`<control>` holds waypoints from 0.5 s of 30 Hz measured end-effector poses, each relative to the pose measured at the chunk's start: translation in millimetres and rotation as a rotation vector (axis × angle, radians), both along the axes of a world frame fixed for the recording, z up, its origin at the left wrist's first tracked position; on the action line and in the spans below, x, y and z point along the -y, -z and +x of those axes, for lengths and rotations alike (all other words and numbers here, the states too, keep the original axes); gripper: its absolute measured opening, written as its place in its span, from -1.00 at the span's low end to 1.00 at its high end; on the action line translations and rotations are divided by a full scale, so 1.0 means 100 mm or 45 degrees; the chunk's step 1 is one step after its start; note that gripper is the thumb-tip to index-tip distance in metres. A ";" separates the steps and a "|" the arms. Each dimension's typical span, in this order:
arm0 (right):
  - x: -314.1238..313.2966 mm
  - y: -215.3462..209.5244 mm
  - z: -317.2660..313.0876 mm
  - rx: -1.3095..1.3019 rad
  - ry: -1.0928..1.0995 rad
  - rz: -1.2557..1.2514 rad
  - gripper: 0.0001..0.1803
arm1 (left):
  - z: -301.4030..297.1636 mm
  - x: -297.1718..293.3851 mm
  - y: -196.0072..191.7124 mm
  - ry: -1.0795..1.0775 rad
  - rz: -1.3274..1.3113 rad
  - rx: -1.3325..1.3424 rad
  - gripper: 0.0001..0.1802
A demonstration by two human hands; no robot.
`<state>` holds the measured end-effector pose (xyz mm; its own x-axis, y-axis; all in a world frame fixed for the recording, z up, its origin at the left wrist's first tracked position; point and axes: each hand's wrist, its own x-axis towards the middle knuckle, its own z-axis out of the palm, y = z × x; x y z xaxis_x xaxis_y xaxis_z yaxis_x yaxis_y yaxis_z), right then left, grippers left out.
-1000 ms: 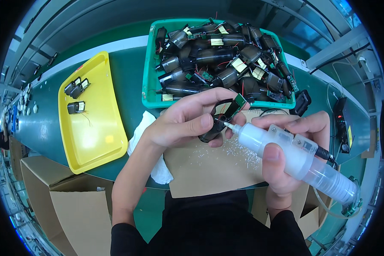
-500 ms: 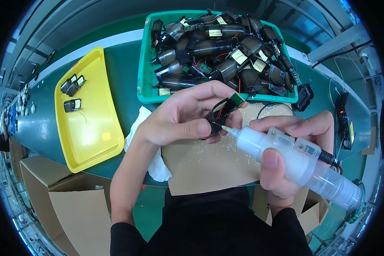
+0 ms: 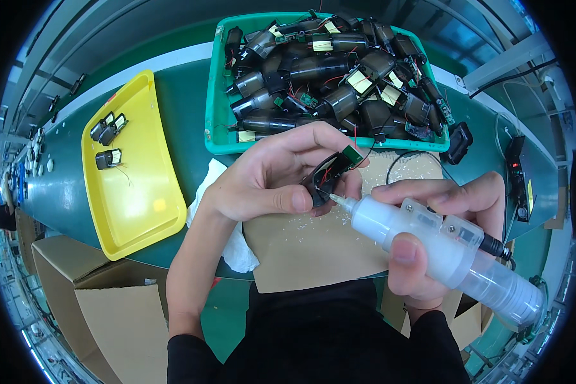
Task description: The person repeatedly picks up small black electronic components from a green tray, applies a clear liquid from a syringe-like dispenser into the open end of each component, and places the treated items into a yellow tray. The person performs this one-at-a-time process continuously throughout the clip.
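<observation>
The small black part (image 3: 329, 176) is pinched in the left hand (image 3: 269, 182) above the cardboard sheet (image 3: 313, 249). The translucent dispenser (image 3: 441, 253), gripped by the right hand (image 3: 429, 249), has been brought closer; its nozzle now touches the part, so application appears underway.

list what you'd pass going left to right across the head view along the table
cardboard box → yellow tray → white cloth → left hand holding a small black part → translucent dispenser in the right hand → black device with a red light
</observation>
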<state>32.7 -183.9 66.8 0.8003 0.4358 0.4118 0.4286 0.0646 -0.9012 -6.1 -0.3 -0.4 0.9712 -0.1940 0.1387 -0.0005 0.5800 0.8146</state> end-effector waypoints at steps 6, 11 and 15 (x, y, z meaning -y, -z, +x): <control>-0.02 0.00 -0.01 0.012 0.025 -0.002 -0.40 | 0.01 0.00 -0.01 -0.010 -0.006 0.035 -0.23; 0.01 -0.02 0.00 0.011 -0.001 -0.052 -0.40 | 0.00 -0.01 0.01 0.004 -0.017 0.040 -0.24; 0.03 -0.02 0.00 0.006 0.002 -0.054 -0.40 | 0.01 -0.01 0.03 0.001 -0.018 0.069 -0.25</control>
<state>32.9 -186.7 68.6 0.7989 0.4519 0.3969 0.4330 0.0259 -0.9010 -5.2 0.6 -3.5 0.9620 -0.1921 0.1939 -0.0443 0.5912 0.8053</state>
